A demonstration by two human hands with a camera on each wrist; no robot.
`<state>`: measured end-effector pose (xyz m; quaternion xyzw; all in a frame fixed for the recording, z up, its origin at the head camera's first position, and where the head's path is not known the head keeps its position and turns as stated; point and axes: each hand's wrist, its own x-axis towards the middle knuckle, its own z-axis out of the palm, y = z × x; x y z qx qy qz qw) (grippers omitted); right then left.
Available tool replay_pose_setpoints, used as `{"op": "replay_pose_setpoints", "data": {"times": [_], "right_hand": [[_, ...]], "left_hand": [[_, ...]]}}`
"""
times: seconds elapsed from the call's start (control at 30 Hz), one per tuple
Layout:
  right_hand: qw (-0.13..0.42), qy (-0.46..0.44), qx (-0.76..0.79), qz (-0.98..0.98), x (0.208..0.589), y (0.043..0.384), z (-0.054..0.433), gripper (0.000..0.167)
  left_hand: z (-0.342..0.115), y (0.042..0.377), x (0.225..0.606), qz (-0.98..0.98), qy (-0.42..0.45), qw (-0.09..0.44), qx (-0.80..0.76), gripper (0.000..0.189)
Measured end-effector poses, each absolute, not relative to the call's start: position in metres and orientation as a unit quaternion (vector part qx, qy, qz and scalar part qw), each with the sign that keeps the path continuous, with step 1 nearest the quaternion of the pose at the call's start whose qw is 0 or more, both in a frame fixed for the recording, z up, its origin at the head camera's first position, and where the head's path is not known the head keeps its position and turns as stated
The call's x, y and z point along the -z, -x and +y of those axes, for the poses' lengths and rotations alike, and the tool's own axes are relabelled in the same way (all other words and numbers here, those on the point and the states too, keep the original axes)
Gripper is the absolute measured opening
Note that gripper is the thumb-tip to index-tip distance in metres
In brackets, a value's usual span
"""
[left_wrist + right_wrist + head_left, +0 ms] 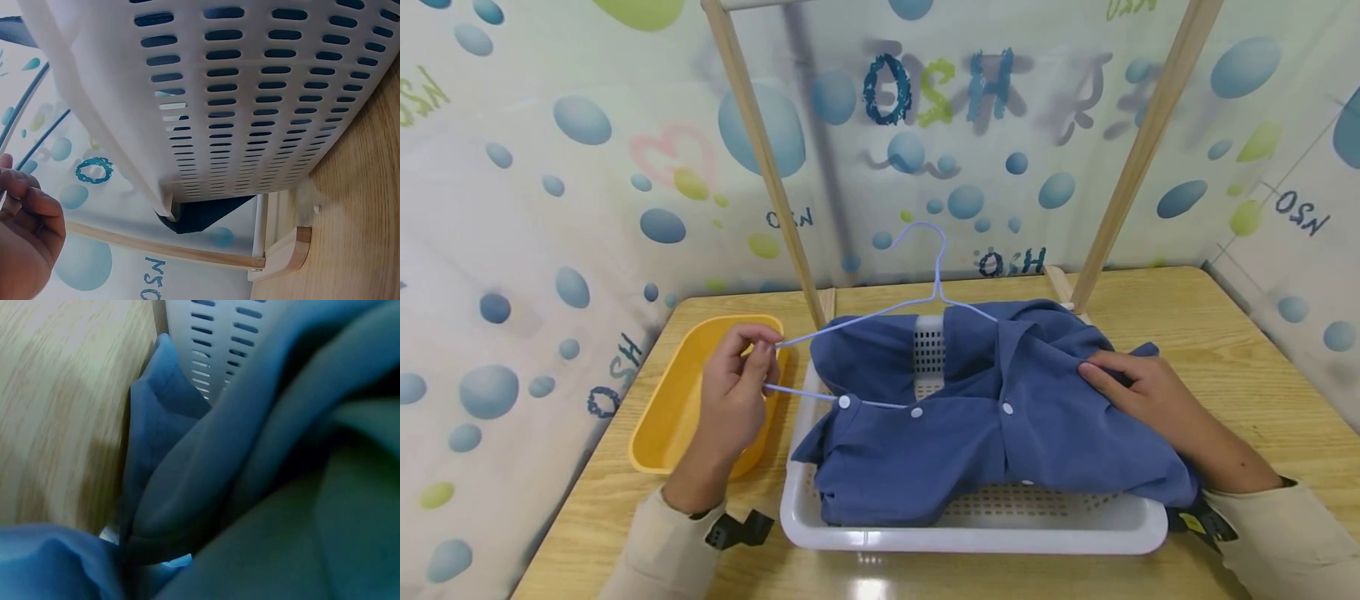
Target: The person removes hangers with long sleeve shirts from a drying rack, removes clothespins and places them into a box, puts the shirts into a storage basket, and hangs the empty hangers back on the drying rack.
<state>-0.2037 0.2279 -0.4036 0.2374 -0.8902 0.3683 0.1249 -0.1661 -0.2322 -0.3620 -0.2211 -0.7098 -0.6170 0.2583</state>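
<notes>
In the head view a blue buttoned shirt (917, 458) lies over a white perforated basket (970, 540). A thin lavender hanger (880, 313) is partly inside the shirt, its hook upright above the collar area. My left hand (733, 387) pinches the hanger's left end, which sticks out of the cloth. The hanger's right end is hidden under the fabric. My right hand (1142, 396) grips the shirt at its right side, thumb on top of the cloth. In the left wrist view the left hand (28, 231) shows curled fingers beside the basket. Blue folds fill most of the right wrist view.
A yellow tray (655, 417) stands left of the basket, behind the left forearm. Behind the basket rises a wooden frame, with a left post (767, 167) and a right post (1146, 158). All stand on a wood-grain table (1247, 350) before a patterned wall covering.
</notes>
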Motion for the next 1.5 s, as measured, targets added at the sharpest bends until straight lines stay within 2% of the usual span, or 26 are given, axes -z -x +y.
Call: {"op": "replay_pose_setpoints", "data": {"times": [0.47, 0.77, 1.03, 1.5], "right_hand": [[0.132, -0.243, -0.367, -0.888, 0.403, 0.204, 0.228, 0.012], [0.135, -0.239, -0.371, -0.887, 0.402, 0.203, 0.227, 0.011], [0.131, -0.234, -0.372, -0.889, 0.401, 0.202, 0.227, 0.011], [0.128, -0.242, -0.367, -0.889, 0.403, 0.203, 0.227, 0.011]], "left_hand": [[-0.235, 0.165, 0.356, -0.684, 0.202, 0.250, 0.656, 0.013], [-0.238, 0.166, 0.355, -0.664, 0.188, 0.240, 0.682, 0.016], [-0.240, 0.168, 0.354, -0.656, 0.186, 0.252, 0.686, 0.019], [-0.247, 0.166, 0.354, -0.639, 0.133, 0.279, 0.705, 0.017]]}}
